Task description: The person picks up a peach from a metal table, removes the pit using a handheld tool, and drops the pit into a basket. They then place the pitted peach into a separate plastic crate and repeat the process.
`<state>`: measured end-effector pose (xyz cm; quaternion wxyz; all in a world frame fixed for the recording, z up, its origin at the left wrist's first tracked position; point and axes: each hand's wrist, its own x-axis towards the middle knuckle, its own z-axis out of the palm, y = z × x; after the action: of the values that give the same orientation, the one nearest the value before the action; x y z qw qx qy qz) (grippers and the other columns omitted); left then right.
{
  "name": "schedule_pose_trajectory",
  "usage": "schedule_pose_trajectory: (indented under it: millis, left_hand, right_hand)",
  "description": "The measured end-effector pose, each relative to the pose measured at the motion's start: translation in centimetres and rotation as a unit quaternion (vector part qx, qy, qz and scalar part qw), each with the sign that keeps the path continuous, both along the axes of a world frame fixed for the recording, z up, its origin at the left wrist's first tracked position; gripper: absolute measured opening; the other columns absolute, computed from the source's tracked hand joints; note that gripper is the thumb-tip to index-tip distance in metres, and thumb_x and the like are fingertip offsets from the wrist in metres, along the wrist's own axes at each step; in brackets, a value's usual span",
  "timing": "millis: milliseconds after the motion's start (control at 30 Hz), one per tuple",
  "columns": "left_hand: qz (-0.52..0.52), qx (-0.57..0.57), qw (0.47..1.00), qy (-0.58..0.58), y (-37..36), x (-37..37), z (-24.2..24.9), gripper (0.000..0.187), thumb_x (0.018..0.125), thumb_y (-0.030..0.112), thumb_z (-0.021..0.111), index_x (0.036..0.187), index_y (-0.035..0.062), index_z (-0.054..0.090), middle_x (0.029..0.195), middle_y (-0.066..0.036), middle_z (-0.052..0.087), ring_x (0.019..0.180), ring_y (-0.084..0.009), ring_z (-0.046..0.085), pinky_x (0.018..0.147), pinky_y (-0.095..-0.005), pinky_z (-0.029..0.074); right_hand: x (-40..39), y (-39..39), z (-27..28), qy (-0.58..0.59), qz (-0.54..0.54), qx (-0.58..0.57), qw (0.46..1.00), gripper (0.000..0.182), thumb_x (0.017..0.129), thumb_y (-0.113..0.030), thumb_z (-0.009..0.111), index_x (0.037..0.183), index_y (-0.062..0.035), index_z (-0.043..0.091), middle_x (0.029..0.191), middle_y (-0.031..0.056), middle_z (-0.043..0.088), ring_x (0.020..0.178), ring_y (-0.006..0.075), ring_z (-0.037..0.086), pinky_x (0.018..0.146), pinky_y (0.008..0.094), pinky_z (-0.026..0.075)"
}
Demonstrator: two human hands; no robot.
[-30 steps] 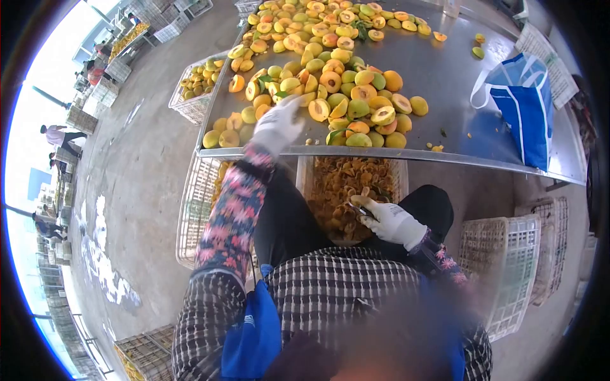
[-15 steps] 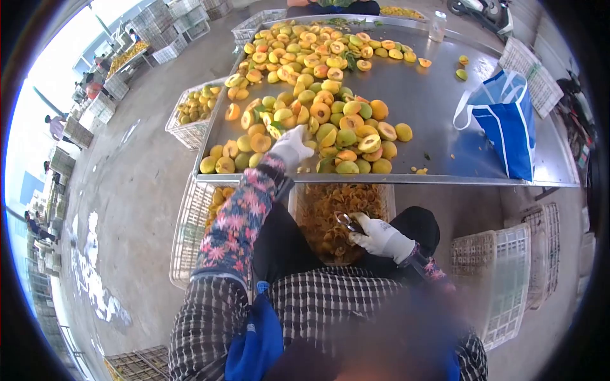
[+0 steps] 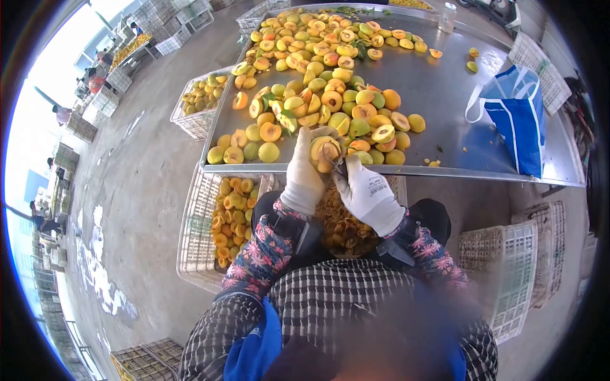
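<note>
While fingers (image 3: 302, 145) grip fruit (image 3: 323, 153), crates (image 3: 198, 222) hold halves (image 3: 230, 219) and scraps (image 3: 346, 233).

Passable tabletop (image 3: 445, 89), fruit (image 3: 364, 112) blocking left, bag (image 3: 520, 130) right

Tool (image 3: 341, 167) partly hidden, bottom-left crate (image 3: 152, 360) cut off

Halved round fruit (image 3: 326, 152), in left hand: yellow-orange, brownish centre. Left hand (image 3: 304, 173), right hand (image 3: 370, 193): white fabric gloves, dingy tan patches. Fabric sleeve (image 3: 259, 255): navy, pink floral. Woven shirt (image 3: 337, 292): black-and-white check. Loose fruit pile (image 3: 359, 127): yellow, orange, some green. Flat metal bench (image 3: 438, 82): silver-grey. Boxy bag (image 3: 526, 136): blue, white trim and handles. Slatted plastic crate (image 3: 194, 244): off-white.
</note>
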<state>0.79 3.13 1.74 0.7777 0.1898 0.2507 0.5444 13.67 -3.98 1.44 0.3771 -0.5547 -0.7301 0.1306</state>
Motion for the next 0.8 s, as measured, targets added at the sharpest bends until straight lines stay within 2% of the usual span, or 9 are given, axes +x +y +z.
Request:
schedule_pose_trajectory:
  millis: [133, 233, 333, 433, 533, 633, 733, 800]
  left_hand:
    - [0.010, -0.035, 0.999, -0.003, 0.0, -0.5, -0.8, 0.040, 0.101, 0.041, 0.049, 0.109, 0.0028, 0.057, 0.105, -0.012, 0.063, 0.097, -0.0237, 0.063, 0.084, -0.0365, 0.053]
    - [0.008, -0.092, 0.996, 0.007, 0.0, -0.5, -0.9, 0.035, 0.098, 0.040, 0.056, 0.098, 0.0055, 0.059, 0.098, -0.013, 0.066, 0.091, -0.0289, 0.064, 0.077, -0.0398, 0.055]
    - [0.006, -0.079, 0.996, 0.034, -0.3, -0.3, -1.0, 0.036, 0.099, 0.038, 0.054, 0.100, 0.0032, 0.059, 0.097, -0.014, 0.066, 0.090, -0.0274, 0.064, 0.078, -0.0382, 0.054]
    - [0.044, 0.023, 0.994, 0.101, -1.5, -0.1, -0.6, 0.039, 0.101, 0.038, 0.047, 0.102, 0.0005, 0.060, 0.095, -0.014, 0.066, 0.088, -0.0247, 0.065, 0.078, -0.0364, 0.054]
    - [0.067, 0.101, 0.981, 0.149, -1.8, -0.2, -0.9, 0.037, 0.101, 0.034, 0.051, 0.099, -0.0018, 0.062, 0.092, -0.014, 0.067, 0.081, -0.0227, 0.066, 0.074, -0.0329, 0.054]
    - [0.096, 0.113, 0.978, 0.147, -2.6, 0.1, 0.1, 0.036, 0.101, 0.032, 0.051, 0.095, -0.0022, 0.062, 0.089, -0.015, 0.067, 0.078, -0.0222, 0.065, 0.072, -0.0320, 0.054]
    - [-0.037, 0.169, 0.966, 0.194, -1.6, -1.1, 0.1, 0.036, 0.100, 0.031, 0.052, 0.092, -0.0022, 0.063, 0.088, -0.015, 0.066, 0.076, -0.0230, 0.065, 0.071, -0.0339, 0.054]
    - [-0.061, 0.130, 0.971, 0.192, -1.3, -1.1, -0.5, 0.041, 0.100, 0.036, 0.049, 0.095, -0.0030, 0.063, 0.088, -0.015, 0.066, 0.078, -0.0251, 0.066, 0.074, -0.0359, 0.054]
  right_hand:
    - [0.0, -0.3, -0.9, -0.015, 0.014, -0.049, 0.999, 0.036, 0.091, -0.011, 0.061, 0.120, 0.0036, 0.046, 0.076, 0.0247, 0.062, 0.073, 0.0421, 0.062, 0.060, 0.0485, 0.048]
    - [0.3, -0.5, -1.5, -0.059, 0.026, -0.023, 0.998, 0.029, 0.095, -0.025, 0.053, 0.108, 0.0005, 0.046, 0.078, 0.0244, 0.063, 0.068, 0.0434, 0.063, 0.059, 0.0520, 0.049]
    - [0.4, -0.9, -0.9, -0.084, 0.045, -0.078, 0.992, 0.035, 0.096, -0.023, 0.052, 0.117, 0.0040, 0.044, 0.082, 0.0267, 0.063, 0.073, 0.0448, 0.063, 0.062, 0.0520, 0.049]
    - [-0.2, -1.5, -1.7, 0.095, 0.093, -0.076, 0.988, 0.045, 0.096, -0.018, 0.054, 0.131, 0.0054, 0.039, 0.084, 0.0241, 0.062, 0.071, 0.0424, 0.061, 0.062, 0.0475, 0.046]
    - [-0.2, -1.3, -2.1, 0.171, 0.128, -0.103, 0.971, 0.044, 0.096, -0.019, 0.055, 0.130, 0.0049, 0.040, 0.083, 0.0233, 0.062, 0.072, 0.0426, 0.061, 0.062, 0.0461, 0.046]
    - [0.4, -1.3, -1.1, 0.154, 0.158, -0.105, 0.970, 0.047, 0.097, -0.024, 0.053, 0.131, 0.0048, 0.039, 0.093, 0.0291, 0.064, 0.087, 0.0484, 0.061, 0.071, 0.0509, 0.048]
    - [1.3, -1.2, -0.6, 0.003, 0.134, -0.142, 0.981, 0.041, 0.099, -0.027, 0.051, 0.126, 0.0030, 0.042, 0.095, 0.0299, 0.063, 0.089, 0.0487, 0.060, 0.073, 0.0494, 0.048]
    - [1.4, -1.2, -0.8, 0.096, 0.163, -0.161, 0.969, 0.040, 0.099, -0.029, 0.051, 0.123, 0.0024, 0.045, 0.091, 0.0274, 0.064, 0.083, 0.0464, 0.062, 0.071, 0.0489, 0.048]
